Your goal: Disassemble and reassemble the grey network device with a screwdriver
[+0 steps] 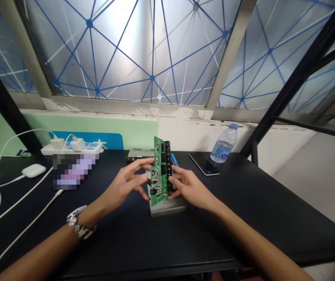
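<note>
A green circuit board (159, 171) is held upright above the desk, with a row of black connectors along its right edge. My right hand (189, 185) grips that connector edge between thumb and fingers. At the board's left edge is my left hand (130, 179), its fingers spread apart and curved; the fingertips are close to the board, and they do not appear to close on it. Below the board lies a light grey box (167, 210), partly covered by the board and my right hand. A watch with a metal band (81, 226) is on my left wrist.
On the black desk (120, 246), a phone (204, 164) and water bottle (224, 144) are at right. To the left are a power strip (94, 147) with plugged chargers, a white case (34, 170), a pixelated phone-like object (76, 171) and loose white cables. A flat grey-green device (139, 154) lies behind.
</note>
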The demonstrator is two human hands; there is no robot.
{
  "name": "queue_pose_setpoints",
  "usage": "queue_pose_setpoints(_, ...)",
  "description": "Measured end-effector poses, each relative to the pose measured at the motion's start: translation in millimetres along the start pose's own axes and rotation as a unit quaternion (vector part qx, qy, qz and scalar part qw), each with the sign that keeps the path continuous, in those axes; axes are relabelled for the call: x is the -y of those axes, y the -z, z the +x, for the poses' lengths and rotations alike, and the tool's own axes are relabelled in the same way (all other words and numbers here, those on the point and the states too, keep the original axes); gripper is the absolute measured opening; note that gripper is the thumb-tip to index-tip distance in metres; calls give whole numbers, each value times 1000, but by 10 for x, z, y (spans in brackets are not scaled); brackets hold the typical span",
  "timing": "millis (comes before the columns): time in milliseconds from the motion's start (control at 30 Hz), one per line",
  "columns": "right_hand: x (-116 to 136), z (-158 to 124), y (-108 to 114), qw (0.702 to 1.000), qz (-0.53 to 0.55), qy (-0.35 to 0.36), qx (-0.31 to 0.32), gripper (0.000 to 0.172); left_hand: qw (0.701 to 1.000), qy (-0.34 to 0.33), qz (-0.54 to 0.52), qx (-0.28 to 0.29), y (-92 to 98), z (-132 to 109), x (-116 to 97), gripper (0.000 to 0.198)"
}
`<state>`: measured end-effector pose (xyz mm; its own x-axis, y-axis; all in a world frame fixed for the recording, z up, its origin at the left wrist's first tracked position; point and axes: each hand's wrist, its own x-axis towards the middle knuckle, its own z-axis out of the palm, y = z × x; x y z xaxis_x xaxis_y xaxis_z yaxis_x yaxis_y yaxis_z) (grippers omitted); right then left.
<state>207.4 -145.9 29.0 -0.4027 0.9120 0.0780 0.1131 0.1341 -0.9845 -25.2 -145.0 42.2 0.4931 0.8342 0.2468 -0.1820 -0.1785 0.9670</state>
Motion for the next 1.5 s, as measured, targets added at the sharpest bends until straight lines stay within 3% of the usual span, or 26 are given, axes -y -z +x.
queue_pose_setpoints(133, 29, -22, -86, 1000, 3, 3, -5, 51, 999, -3, 32, 30, -55, -28, 74, 58)
queue_pose_setpoints(300, 15, -28, -188, 1000, -10, 2, -25, 49, 998, -30, 52, 3, -96, -42, 191, 67)
queue_pose_setpoints(433, 15, -34, -236, 1000, 4, 15, -25, 47, 1000, 5, 14, 11, -147, -54, 217, 83)
queue_pose_setpoints(567, 54, -57, -273, 1000, 0, 24, -19, 49, 998, 37, -26, 48, -192, -70, 202, 85)
queue_pose_setpoints(667, 95, -65, -294, 1000, 4, -3, -10, 55, 998, 49, -30, 36, -181, -64, 209, 86)
queue_pose_setpoints(800, 168, -87, -315, 993, 100, -62, 7, 57, 999, 43, -21, 10, -141, -43, 225, 82)
queue_pose_setpoints(933, 241, -150, -314, 974, 204, -52, 85, 53, 999, 37, -11, 3, -128, -37, 214, 79)
queue_pose_setpoints(1267, 261, -181, -254, 976, 187, -56, 98, 49, 999, 35, -16, -14, -141, -34, 170, 73)
queue_pose_setpoints(1500, 316, -157, -85, 986, 136, -24, 90, 47, 995, 78, -42, -54, -46, -7, 57, 60)
